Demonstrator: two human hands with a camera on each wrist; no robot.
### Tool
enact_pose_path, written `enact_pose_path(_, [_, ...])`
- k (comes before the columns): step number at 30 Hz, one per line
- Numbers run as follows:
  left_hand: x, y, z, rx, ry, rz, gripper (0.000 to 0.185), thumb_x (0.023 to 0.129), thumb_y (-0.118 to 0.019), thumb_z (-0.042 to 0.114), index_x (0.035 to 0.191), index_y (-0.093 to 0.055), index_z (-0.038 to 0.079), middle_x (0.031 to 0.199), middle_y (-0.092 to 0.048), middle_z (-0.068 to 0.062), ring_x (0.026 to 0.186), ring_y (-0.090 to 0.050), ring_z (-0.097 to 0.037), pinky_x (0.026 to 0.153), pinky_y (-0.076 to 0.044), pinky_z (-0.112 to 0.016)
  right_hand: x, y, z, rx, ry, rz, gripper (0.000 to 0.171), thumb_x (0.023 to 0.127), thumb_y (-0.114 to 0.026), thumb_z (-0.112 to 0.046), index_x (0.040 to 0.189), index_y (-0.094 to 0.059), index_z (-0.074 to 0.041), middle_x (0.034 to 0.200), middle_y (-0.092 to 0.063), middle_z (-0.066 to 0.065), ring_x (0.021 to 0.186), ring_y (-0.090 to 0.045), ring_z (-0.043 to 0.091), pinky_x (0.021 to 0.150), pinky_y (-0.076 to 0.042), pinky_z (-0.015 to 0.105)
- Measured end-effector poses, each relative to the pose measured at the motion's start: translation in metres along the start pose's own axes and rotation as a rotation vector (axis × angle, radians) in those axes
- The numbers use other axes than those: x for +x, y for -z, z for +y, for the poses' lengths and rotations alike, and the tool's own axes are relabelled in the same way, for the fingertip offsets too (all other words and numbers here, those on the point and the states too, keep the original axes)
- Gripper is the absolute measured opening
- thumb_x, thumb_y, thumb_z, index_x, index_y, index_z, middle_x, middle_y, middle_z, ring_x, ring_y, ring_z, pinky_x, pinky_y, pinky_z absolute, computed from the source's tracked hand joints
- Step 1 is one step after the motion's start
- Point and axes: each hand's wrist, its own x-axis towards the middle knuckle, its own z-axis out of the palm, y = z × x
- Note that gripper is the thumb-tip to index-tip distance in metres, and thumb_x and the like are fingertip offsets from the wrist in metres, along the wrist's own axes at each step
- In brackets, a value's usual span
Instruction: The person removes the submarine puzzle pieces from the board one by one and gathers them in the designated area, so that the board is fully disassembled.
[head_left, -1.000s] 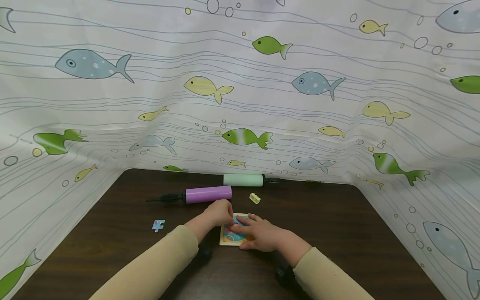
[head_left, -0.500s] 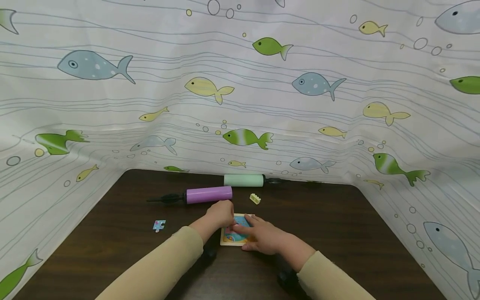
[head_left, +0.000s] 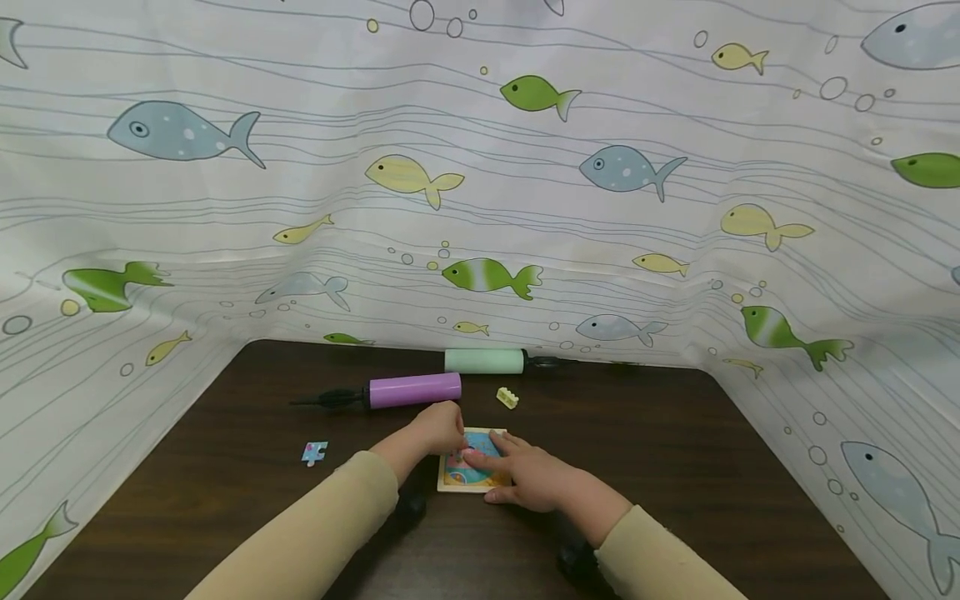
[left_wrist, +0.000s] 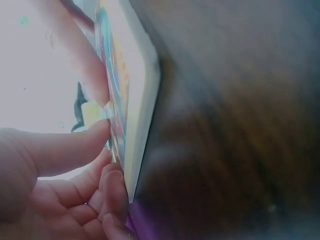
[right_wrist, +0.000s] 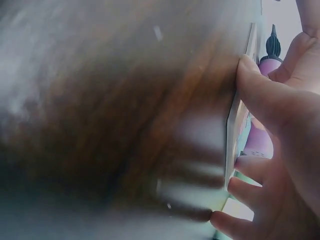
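Observation:
A small jigsaw puzzle [head_left: 468, 475] with a pale frame and a colourful picture lies flat at the middle of the table. My left hand [head_left: 438, 427] is over its far left part, fingers bent, thumb and index fingertips pinching at a puzzle piece [left_wrist: 113, 134] on the picture; the fingertips mostly hide this piece. My right hand [head_left: 536, 475] rests spread over the right side, thumb at the near edge and other fingertips toward the far right edge. Its index finger reaches onto the picture. A loose blue puzzle piece [head_left: 314, 452] lies on the table to the left.
Beyond the puzzle lie a purple hand pump [head_left: 415, 390] with a black end and a mint green one [head_left: 484, 361]. Between them and the puzzle is a small cream toy block [head_left: 507, 397]. A fish-patterned curtain [head_left: 480, 208] closes off the table's back and sides.
Both hands keep nearly the same place on the puzzle. The right hand's fingers have shifted slightly, uncovering more of the picture.

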Motion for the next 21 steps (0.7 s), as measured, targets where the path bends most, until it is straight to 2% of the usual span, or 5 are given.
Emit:
enact_pose_path(5, [0.002,0.000,-0.002,-0.043,0.007,0.004,0.019,0.083,-0.077,0.009,0.074,-0.060,0.008,0.071,-0.058,-0.001,0.062,-0.054,-0.016,0.055,-0.044,-0.029,0.001,-0.002,0.002,-0.003,0.006,0.005,0.064,0.095,-0.060,-0.047,0.153,-0.033,-0.041,0.160,-0.022,0.017,0.144,-0.023,0.039,0.104,-0.034,0.058])
enact_pose_path(14, [0.004,0.000,-0.005,-0.124,0.000,0.037,0.016,0.079,-0.074,0.004,0.070,-0.062,0.007,0.070,-0.058,-0.002,0.062,-0.053,-0.016,0.053,-0.044,-0.028,0.001,-0.002,0.003,0.001,-0.009,-0.010,0.064,0.094,-0.060,-0.049,0.152,-0.032,-0.044,0.161,-0.020,0.013,0.145,-0.021,0.036,0.106,-0.031,0.058])
enact_pose_path(21, [-0.004,0.012,-0.011,-0.189,0.001,0.060,0.019,0.085,-0.074,0.005,0.070,-0.063,0.006,0.068,-0.058,-0.002,0.060,-0.051,-0.015,0.053,-0.043,-0.028,0.000,0.000,0.001,-0.013,-0.005,-0.009,0.064,0.095,-0.060,-0.049,0.152,-0.033,-0.043,0.161,-0.021,0.013,0.145,-0.022,0.037,0.105,-0.032,0.060])
